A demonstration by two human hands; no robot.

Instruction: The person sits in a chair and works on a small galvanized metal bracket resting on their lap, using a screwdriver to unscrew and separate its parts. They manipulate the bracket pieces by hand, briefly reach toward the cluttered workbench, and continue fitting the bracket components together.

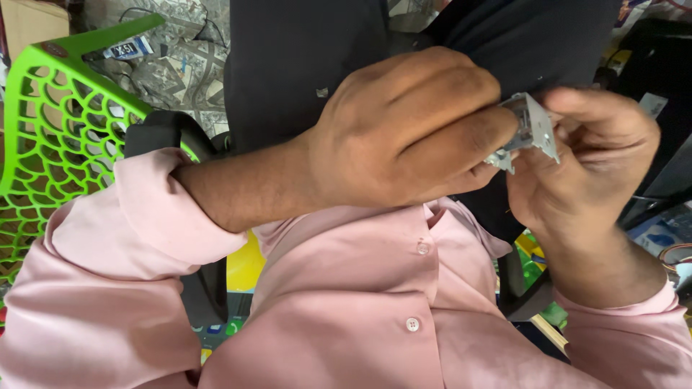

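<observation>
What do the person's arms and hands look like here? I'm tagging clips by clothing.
Both arms wear a pale pink button-up shirt. The sleeve on the left arm is rolled back in a thick cuff, leaving the forearm bare; the right cuff sits near the wrist. The left hand and right hand are bare: no gloves, rings or watch visible.

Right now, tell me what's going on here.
A person in a pink shirt holds a small grey metal part between both hands, close to the chest. The left hand covers one end, its fingers closed on it; the right hand pinches the other. A green chair stands beside them.
</observation>
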